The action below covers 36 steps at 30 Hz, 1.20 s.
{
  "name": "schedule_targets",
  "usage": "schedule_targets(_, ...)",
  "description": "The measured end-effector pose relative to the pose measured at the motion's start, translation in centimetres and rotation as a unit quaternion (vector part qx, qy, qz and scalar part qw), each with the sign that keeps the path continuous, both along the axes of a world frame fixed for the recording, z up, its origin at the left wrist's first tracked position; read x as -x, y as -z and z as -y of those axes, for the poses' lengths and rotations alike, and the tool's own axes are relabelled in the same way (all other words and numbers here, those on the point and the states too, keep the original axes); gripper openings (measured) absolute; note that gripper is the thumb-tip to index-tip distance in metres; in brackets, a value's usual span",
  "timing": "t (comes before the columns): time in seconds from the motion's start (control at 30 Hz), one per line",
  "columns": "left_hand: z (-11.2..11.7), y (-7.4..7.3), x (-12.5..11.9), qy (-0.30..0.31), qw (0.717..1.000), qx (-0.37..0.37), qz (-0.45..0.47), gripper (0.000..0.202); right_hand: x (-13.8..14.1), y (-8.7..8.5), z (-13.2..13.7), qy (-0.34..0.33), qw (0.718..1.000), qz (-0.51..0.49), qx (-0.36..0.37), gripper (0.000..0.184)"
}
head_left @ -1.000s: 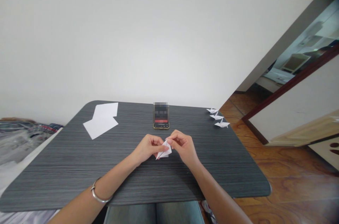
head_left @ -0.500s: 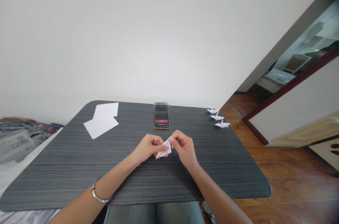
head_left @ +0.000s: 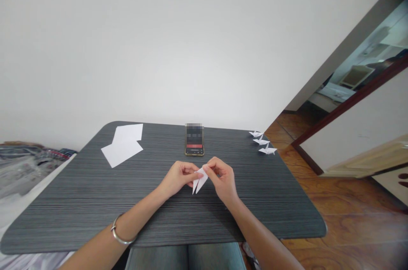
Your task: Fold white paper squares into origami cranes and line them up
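Note:
A small folded white paper (head_left: 199, 181) is pinched between both hands above the table's middle, with two narrow points hanging toward me. My left hand (head_left: 181, 176) grips its left side between thumb and fingers. On the upper right side, the thumb and fingers of my right hand (head_left: 222, 178) are closed on the same paper. Parts of it are hidden behind the fingers. Just beyond the hands a phone (head_left: 194, 140) leans upright, facing me. Three folded paper cranes (head_left: 267, 150) stand in a row near the right edge.
Loose white paper sheets (head_left: 123, 154) lie overlapping at the far left of the dark wood-grain table (head_left: 95, 202). A white wall (head_left: 191, 49) rises behind it. Clothes and plastic-wrapped things (head_left: 28, 172) are heaped on the left; wooden floor (head_left: 344, 206) shows on the right.
The folded paper has been turned in the fingers, so its two narrow points now show side by side, pointing down. Both hands stay in nearly the same place.

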State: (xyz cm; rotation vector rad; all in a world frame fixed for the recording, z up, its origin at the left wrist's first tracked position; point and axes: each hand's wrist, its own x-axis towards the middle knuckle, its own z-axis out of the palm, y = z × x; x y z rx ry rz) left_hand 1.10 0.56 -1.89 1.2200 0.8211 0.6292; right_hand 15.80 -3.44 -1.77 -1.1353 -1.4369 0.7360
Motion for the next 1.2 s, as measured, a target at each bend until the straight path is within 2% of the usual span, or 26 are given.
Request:
schedule_targets(0.17, 0.1, -0.5, 0.0, -0.049, 0.999, -0.009, 0.018, 0.020, 0.0, 0.1, -0.3, 0.017, 1.000, -0.024, 0.006, 0.005)
schedule_targets(0.23, 0.1, -0.8, 0.1, -0.080, 0.996, -0.022, 0.035, 0.018, -0.1, 0.3, -0.4, 0.018, 0.998, -0.049, 0.028, 0.012)
schedule_targets(0.37, 0.2, -1.0, 0.2, -0.109, 0.991, -0.063, 0.048, 0.017, -0.1, 0.5, -0.6, -0.046, 0.987, -0.113, 0.102, 0.015)
schedule_targets(0.47, 0.2, -0.9, 0.1, -0.112, 0.989, -0.082, 0.042, 0.018, 0.0, 0.5, -0.7, -0.058, 0.978, -0.153, 0.127, 0.013)
schedule_targets(0.6, 0.3, -0.9, 0.0, -0.130, 0.986, -0.081, 0.068, 0.023, 0.0, 0.4, -0.6, -0.030, 0.976, -0.176, 0.123, 0.010)
schedule_targets(0.8, 0.1, -0.9, 0.3, -0.163, 0.977, -0.124, 0.056, 0.009, 0.0, 0.3, -0.5, -0.021, 0.975, -0.194, 0.110, 0.006)
schedule_targets(1.03, 0.2, -1.0, 0.5, -0.144, 0.967, -0.207, 0.047, 0.006, 0.0, 0.1, -0.5, -0.033, 0.975, -0.201, 0.084, 0.004)
schedule_targets(1.1, 0.3, -1.1, 0.4, -0.148, 0.966, -0.207, 0.036, 0.005, 0.1, 0.2, -0.5, -0.025, 0.976, -0.203, 0.072, 0.005)
schedule_targets(1.2, 0.6, -1.1, 0.1, -0.161, 0.972, -0.164, 0.040, 0.006, 0.2, 0.2, -0.4, -0.012, 0.978, -0.198, 0.069, 0.007)
